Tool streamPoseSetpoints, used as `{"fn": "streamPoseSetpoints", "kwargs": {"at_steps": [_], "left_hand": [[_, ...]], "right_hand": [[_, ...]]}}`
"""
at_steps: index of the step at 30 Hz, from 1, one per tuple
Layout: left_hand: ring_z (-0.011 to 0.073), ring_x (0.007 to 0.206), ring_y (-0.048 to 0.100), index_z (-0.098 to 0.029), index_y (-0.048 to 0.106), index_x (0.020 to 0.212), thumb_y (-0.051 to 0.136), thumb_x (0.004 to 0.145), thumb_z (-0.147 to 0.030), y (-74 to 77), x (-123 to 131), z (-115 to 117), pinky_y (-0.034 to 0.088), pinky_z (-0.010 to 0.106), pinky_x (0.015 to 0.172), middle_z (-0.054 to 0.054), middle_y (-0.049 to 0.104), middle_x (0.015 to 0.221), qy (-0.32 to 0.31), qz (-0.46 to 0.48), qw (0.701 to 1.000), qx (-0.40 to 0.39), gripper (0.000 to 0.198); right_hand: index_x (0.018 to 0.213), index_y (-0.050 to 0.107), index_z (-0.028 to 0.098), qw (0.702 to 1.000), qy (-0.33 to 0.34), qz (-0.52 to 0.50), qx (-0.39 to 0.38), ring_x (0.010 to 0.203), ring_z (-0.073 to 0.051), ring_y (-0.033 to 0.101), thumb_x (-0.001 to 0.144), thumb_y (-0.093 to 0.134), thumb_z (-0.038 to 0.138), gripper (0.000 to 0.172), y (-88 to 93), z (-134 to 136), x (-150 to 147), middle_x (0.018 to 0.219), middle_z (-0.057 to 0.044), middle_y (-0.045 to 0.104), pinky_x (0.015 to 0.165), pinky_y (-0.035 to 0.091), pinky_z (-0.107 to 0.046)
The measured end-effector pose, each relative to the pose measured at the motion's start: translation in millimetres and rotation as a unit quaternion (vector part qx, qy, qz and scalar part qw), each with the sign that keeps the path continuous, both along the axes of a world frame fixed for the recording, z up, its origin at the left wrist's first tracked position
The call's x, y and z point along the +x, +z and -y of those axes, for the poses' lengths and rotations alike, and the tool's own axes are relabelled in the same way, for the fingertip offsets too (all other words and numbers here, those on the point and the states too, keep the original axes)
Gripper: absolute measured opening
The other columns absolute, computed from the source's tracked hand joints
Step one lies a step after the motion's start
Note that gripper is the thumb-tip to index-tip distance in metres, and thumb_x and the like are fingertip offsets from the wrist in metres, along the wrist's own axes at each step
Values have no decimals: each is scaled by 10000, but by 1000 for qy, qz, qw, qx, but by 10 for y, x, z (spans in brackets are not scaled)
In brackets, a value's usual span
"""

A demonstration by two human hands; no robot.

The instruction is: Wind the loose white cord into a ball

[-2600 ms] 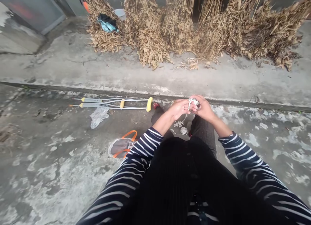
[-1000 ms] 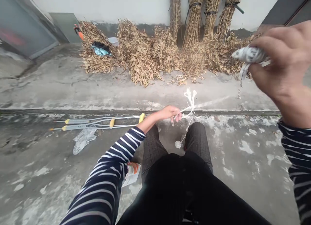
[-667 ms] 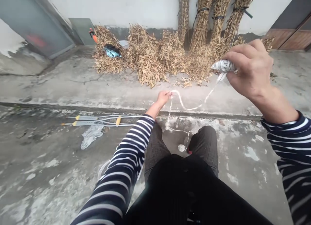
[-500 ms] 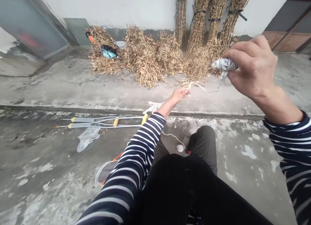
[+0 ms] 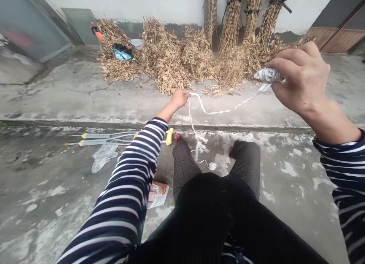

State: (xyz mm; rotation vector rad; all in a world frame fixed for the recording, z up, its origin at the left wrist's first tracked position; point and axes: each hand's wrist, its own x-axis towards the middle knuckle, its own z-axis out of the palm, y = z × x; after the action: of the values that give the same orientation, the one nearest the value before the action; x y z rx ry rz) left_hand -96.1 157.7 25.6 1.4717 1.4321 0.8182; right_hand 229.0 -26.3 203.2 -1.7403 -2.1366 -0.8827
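My right hand [image 5: 302,76] is raised at the upper right, shut around a wound bundle of white twine [image 5: 268,75] whose tip sticks out to the left. A white twine strand [image 5: 216,112] runs from that bundle across to my left hand [image 5: 179,99], which pinches it. From there, a looser length falls in a tangle towards a small round white disc [image 5: 211,166] on the floor between my knees [image 5: 182,161].
Aluminium crutches with yellow grips [image 5: 99,138] lie left of my legs, beside a crumpled plastic bag [image 5: 104,157]. An orange-and-white packet [image 5: 157,194] lies by my left leg. Bundles of dried plants [image 5: 171,55] stand against a white wall beyond a low concrete step [image 5: 85,123].
My hands have moved apart from their position together over my lap, with the bundle now up at the right. My left hand has shifted left, drawing out a long length of twine.
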Motion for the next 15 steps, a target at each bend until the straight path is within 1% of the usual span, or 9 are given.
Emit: {"fn": "streamPoseSetpoints", "kwargs": {"at_steps": [2, 4, 5, 7, 9, 11, 12, 13, 15], "left_hand": [[117, 683, 603, -171, 702, 865, 509, 1053, -216, 155, 375, -140, 553, 307, 767, 47, 660, 832, -13, 40, 999, 21, 274], [116, 704, 639, -146, 688, 878, 485, 1048, -156, 173, 872, -140, 571, 307, 780, 56, 674, 839, -35, 96, 994, 31, 264], [113, 704, 651, -135, 682, 868, 479, 1038, -124, 123, 1122, -86, 576, 305, 784, 57, 679, 829, -56, 124, 990, 28, 264], [107, 708, 674, -126, 682, 822, 494, 1013, -103, -95, 1531, 121, 583, 291, 775, 67, 708, 837, -129, 146, 981, -6, 269], [123, 740, 714, -129, 718, 810, 572, 964, -122, -439, 1726, 420, 588, 276, 750, 77, 748, 866, -270, 142, 949, -81, 212], [137, 687, 717, -142, 747, 771, 686, 869, -135, -824, 1659, 730, 573, 252, 665, 72, 768, 830, -398, 100, 891, -193, 116], [136, 634, 700, -150, 744, 720, 743, 807, -134, -999, 1537, 854, 548, 231, 610, 61, 759, 764, -411, 73, 878, -235, 88], [135, 572, 671, -158, 728, 662, 802, 721, -110, -1143, 1373, 941, 514, 216, 555, 42, 734, 681, -394, 52, 875, -278, 107], [124, 479, 600, -172, 681, 576, 852, 573, -34, -1311, 978, 962, 468, 210, 498, -3, 662, 550, -291, 66, 907, -296, 220]], "right_hand": [[1263, 697, 202, 1000, 6, 5, 3, 1166, -274, 551, 864, 547, 151, 430, -6, -55, 7, 1323, -45, 686, 800, 456, -360], [1257, 691, 196, 1000, 21, 6, 6, 1157, -258, 546, 842, 554, 135, 440, -21, -131, 56, 1318, -44, 685, 820, 463, -355], [1254, 685, 196, 1000, 29, 4, 8, 1160, -250, 542, 834, 558, 128, 445, -33, -174, 93, 1322, -44, 681, 840, 469, -357], [1245, 675, 206, 999, 39, -7, 11, 1166, -244, 538, 831, 558, 120, 438, -68, -266, 181, 1324, -38, 677, 887, 479, -374], [1220, 672, 218, 999, 45, -26, 11, 1160, -249, 542, 836, 551, 109, 417, -118, -360, 278, 1313, -32, 682, 918, 486, -398], [1196, 671, 236, 997, 59, -51, 0, 1162, -260, 543, 869, 529, 107, 379, -185, -457, 381, 1308, -37, 684, 943, 490, -420], [1193, 669, 241, 996, 69, -64, -11, 1171, -269, 543, 896, 515, 118, 356, -226, -509, 435, 1310, -44, 681, 953, 493, -432], [1193, 666, 243, 994, 80, -77, -22, 1182, -280, 541, 922, 502, 137, 334, -274, -564, 491, 1313, -55, 676, 957, 498, -447], [1198, 662, 242, 989, 102, -103, -40, 1197, -300, 539, 961, 481, 181, 304, -390, -682, 604, 1312, -74, 668, 953, 515, -481]]}}
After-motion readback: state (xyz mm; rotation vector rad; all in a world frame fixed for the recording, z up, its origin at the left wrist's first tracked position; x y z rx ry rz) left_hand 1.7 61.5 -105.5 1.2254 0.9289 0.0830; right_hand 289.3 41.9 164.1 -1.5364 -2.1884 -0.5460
